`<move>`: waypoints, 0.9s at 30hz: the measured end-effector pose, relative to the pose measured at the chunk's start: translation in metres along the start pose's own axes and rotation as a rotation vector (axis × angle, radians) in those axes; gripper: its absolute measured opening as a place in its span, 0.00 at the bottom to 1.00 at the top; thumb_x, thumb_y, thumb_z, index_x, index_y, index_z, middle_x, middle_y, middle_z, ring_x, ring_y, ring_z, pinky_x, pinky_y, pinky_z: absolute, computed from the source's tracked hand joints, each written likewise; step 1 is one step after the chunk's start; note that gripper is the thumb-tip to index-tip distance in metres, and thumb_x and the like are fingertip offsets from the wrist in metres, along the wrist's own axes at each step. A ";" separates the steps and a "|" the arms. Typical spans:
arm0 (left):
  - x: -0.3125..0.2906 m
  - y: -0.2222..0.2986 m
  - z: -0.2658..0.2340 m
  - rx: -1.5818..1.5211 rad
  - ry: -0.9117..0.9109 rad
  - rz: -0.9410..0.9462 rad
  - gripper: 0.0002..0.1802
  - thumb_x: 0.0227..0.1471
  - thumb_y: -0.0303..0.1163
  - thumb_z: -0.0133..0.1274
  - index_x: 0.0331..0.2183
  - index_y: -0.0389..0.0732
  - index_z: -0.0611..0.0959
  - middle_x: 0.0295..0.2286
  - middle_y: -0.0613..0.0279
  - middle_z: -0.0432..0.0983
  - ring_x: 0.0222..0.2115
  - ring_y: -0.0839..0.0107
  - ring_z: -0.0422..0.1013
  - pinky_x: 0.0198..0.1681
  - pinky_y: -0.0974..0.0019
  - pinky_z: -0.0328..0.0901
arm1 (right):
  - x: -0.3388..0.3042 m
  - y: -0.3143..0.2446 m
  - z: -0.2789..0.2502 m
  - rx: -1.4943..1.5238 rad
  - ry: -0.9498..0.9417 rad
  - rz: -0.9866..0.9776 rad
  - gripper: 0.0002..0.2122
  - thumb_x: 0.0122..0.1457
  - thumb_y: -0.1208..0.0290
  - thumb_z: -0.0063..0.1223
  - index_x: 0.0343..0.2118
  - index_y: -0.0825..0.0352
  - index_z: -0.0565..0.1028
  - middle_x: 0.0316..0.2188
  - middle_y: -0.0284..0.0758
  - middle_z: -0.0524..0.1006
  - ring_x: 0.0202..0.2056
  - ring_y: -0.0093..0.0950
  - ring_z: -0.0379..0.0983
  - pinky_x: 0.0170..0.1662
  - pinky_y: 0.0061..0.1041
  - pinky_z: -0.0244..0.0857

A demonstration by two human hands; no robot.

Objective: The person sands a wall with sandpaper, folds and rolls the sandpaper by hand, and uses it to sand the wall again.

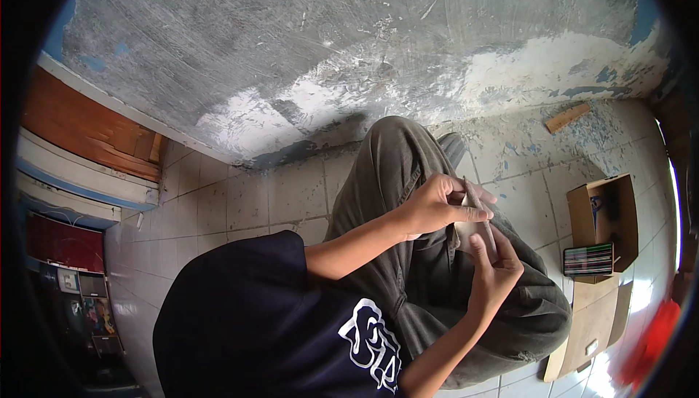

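Above my lap, both hands grip a small folded sheet that looks like sandpaper (468, 232), pale on one face and grey-brown along its raised edge. My left hand (435, 207) pinches the upper part of the sheet, thumb on the near side and fingers partly behind it. Lower down, my right hand (496, 268) is closed on the bottom end, with its thumb pressed against the pale face. Parts of the fingers are hidden behind the sheet. My crossed legs in grey trousers (393, 172) lie just beneath the hands.
A wall (291, 34) with scraped grey and white patches rises in front. Paint flakes and a flat brown piece (567, 117) lie on the tiled floor (298, 194). At the right stand an open cardboard box (628, 216) and a dark-striped stack (588, 260). A doorway is at left.
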State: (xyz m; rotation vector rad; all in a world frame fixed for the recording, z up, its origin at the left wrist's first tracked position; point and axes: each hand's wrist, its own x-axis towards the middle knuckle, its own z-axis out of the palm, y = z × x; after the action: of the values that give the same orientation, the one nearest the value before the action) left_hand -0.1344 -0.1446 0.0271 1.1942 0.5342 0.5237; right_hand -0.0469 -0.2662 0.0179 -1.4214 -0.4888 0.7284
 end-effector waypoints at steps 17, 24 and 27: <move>0.008 0.002 0.010 0.004 -0.261 0.042 0.03 0.44 0.20 0.53 0.27 0.30 0.78 0.43 0.45 0.68 0.40 0.69 0.69 0.42 0.69 0.66 | 0.000 -0.002 -0.022 0.042 0.063 0.024 0.06 0.52 0.79 0.53 0.31 0.77 0.75 0.24 0.31 0.75 0.26 0.14 0.67 0.30 0.11 0.62; 0.003 -0.002 0.024 -0.252 -0.203 -0.040 0.11 0.46 0.22 0.52 0.36 0.32 0.77 0.46 0.53 0.66 0.46 0.68 0.64 0.45 0.68 0.63 | -0.001 -0.012 -0.021 0.051 0.134 -0.087 0.08 0.52 0.79 0.53 0.34 0.77 0.75 0.25 0.33 0.76 0.25 0.14 0.68 0.29 0.11 0.62; 0.000 0.002 0.030 -0.287 -0.144 -0.164 0.09 0.47 0.22 0.51 0.35 0.34 0.76 0.46 0.55 0.65 0.46 0.69 0.64 0.45 0.69 0.64 | -0.004 -0.017 -0.018 0.067 0.151 -0.098 0.09 0.51 0.80 0.54 0.35 0.77 0.74 0.25 0.34 0.76 0.25 0.15 0.69 0.30 0.10 0.62</move>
State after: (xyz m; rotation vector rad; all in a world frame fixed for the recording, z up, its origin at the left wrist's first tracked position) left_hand -0.1152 -0.1653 0.0375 0.8973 0.4137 0.3566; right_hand -0.0344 -0.2812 0.0329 -1.3683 -0.4102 0.5492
